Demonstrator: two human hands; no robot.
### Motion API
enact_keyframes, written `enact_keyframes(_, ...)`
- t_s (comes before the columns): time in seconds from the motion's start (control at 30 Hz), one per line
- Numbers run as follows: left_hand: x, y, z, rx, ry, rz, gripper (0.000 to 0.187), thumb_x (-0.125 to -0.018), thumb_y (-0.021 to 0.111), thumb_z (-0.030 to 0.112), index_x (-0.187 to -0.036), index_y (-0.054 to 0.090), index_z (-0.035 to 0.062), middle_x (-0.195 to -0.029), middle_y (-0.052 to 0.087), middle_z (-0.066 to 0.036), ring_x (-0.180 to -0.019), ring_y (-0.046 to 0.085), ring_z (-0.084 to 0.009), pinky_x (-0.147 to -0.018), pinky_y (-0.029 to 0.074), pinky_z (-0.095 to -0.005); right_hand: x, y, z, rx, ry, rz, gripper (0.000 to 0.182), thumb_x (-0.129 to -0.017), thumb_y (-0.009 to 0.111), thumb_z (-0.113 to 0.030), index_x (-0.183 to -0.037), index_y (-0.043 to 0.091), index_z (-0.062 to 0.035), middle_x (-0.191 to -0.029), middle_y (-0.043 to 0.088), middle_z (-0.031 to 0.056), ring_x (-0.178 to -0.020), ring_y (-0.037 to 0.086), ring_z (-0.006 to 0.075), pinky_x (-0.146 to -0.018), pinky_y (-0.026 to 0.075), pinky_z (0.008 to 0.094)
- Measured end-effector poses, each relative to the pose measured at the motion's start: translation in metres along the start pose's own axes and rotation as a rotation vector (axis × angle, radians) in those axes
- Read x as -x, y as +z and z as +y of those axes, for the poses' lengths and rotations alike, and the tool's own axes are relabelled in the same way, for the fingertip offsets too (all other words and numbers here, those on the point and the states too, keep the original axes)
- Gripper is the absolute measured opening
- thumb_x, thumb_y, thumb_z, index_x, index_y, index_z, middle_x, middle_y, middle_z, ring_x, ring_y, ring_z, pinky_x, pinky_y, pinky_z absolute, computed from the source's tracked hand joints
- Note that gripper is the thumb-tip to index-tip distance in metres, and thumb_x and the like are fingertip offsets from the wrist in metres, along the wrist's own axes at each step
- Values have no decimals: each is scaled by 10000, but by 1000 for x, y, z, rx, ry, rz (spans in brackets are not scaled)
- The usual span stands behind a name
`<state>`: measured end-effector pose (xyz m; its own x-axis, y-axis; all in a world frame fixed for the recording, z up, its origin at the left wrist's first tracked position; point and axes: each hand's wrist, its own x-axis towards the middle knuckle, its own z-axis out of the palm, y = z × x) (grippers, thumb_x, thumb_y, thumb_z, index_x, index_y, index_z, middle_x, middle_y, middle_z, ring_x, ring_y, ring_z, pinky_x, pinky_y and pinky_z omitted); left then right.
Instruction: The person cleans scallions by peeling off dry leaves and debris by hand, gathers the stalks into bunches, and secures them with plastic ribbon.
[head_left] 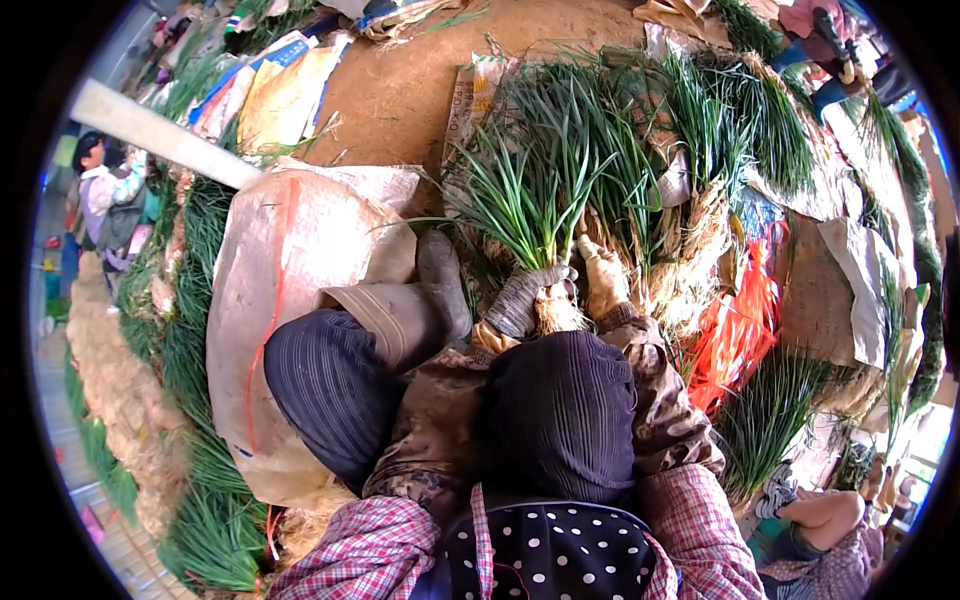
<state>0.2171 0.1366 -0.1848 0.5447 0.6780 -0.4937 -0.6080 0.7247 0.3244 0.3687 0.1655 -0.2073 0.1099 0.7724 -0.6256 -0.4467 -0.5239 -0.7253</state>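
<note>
**My left hand closed around a bunch of greens**

At the far left, a bulging pale sack (238, 320) with a red line down it lies beside my leg. My grey boot (440, 275) comes next. Then my grey-gloved left hand (525, 300) wraps the base of the bunch of greens (528, 215), which stands leaves up in front of my knees, its pale roots showing below my fingers. My yellowish-gloved right hand (604, 280) is just right of it, fingers bent; I can't tell whether it grips anything. Further right lie more long-leaved greens (695, 115) with straw-coloured roots, then bright red plastic strips (735, 330).
</note>
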Motion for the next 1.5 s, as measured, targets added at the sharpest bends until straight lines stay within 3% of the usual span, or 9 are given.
enact_keyframes(0.27, 23, 4, 2, 55, -53, -55, 247, -841, 641, 163, -1024, 573, 12, -881, 638, -82, -777, 625, -194, -688, 540, -346, 25, 14, -23, -140, 157, -540, 271, -938, 493, -339, -958, 615, -97, -730, 594, -17, -525, 483, 110, -451, 391, 238)
enact_keyframes(0.47, 8, -24, -6, 45, -188, -184, 239, -843, 638, 169, -1023, 582, 22, -875, 631, -88, -781, 614, -190, -701, 532, -334, 14, 7, -13, -61, 196, -448, 250, -931, 469, -292, -880, 596, -83, -680, 590, 23, -441, 415, 89, -394, 350, 228)
enact_keyframes(0.57, 16, -10, -3, -49, -89, -217, 237, -843, 639, 186, -996, 595, 11, -864, 626, -89, -770, 607, -185, -706, 521, -310, -30, -10, 34, 1031, -720, -117, 195, -916, 468, -174, -939, 628, -66, -721, 622, 47, -528, 536, 136, -479, 458, 257)
enact_keyframes(0.67, 28, 7, 5, -37, -130, -192, 259, -833, 648, 203, -990, 594, 4, -858, 624, -88, -765, 608, -184, -707, 517, -305, 13, -4, 12, 1364, -346, 55, 180, -811, 558, -3, -950, 664, -44, -894, 676, 151, -746, 662, 227, -702, 550, 326)
enact_keyframes(0.77, 34, 14, 9, -38, -108, -139, 257, -832, 641, 204, -983, 595, 1, -852, 627, -93, -766, 613, -189, -711, 517, -310, -62, -89, 99, 1780, 208, -270, 260, -708, 713, -275, -889, 693, -91, -878, 681, 95, -743, 654, 239, -680, 537, 335)
enact_keyframes(1.0, 23, 7, 10, 7, -166, -123, 262, -853, 622, 207, -1013, 594, 1, -848, 635, -91, -750, 612, -199, -682, 525, -333, 64, -63, 6, 1493, -502, 39, 176, -846, 578, -199, -981, 679, -150, -799, 683, 111, -730, 659, 226, -682, 535, 364)
enact_keyframes(1.2, 8, -2, -6, 9, 10, -140, 387, -834, 650, 146, -1188, 511, 72, -921, 631, -67, -795, 613, -194, -722, 531, -354, 2, -51, -31, 1623, -347, 375, 256, -862, 609, -356, -952, 642, -118, -722, 659, 88, -590, 611, 186, -560, 504, 329)
enact_keyframes(1.4, -3, -20, -18, 109, -154, -112, 141, -863, 593, 130, -971, 574, 40, -756, 606, -57, -643, 571, -154, -598, 500, -299, 68, -53, 6, 1472, -911, 175, 75, -844, 611, -221, -865, 636, -154, -576, 594, 19, -439, 516, 123, -353, 405, 251)
enact_keyframes(1.5, -2, -4, -15, 89, -94, -97, 162, -880, 567, 157, -959, 582, 16, -759, 619, -67, -649, 581, -164, -618, 508, -297, 107, -46, -3, 1368, -638, -187, 242, -888, 573, -285, -1038, 622, -102, -700, 637, 53, -538, 566, 169, -549, 500, 286)
